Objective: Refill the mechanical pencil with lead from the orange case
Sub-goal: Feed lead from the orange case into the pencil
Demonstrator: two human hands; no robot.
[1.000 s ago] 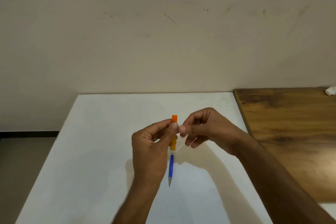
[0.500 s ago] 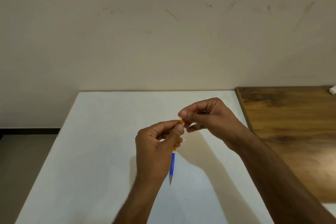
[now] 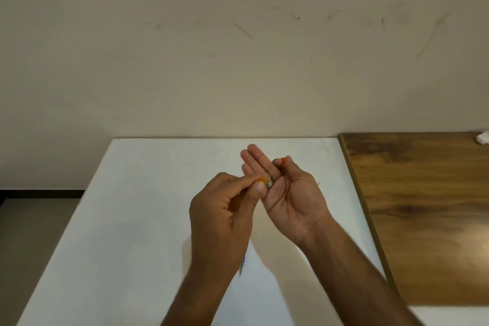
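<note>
My left hand (image 3: 225, 209) grips the orange lead case (image 3: 262, 180), which is tilted with its open end against the fingers of my right hand (image 3: 288, 193). That hand lies palm up with its fingers straight, and its thumb and forefinger pinch the small orange cap (image 3: 282, 160). Only the blue barrel and metal tip of the mechanical pencil (image 3: 241, 264) show, poking out below my left hand. I cannot tell whether any lead lies in the palm.
Both hands hover over a white table (image 3: 132, 219) that ends at a beige wall. A brown wooden tabletop (image 3: 423, 206) adjoins it on the right, with a small white crumpled thing (image 3: 483, 137) at its far corner.
My right hand has pulled the cap off the case and turned palm up. My left hand has tipped the case over toward those fingers.
</note>
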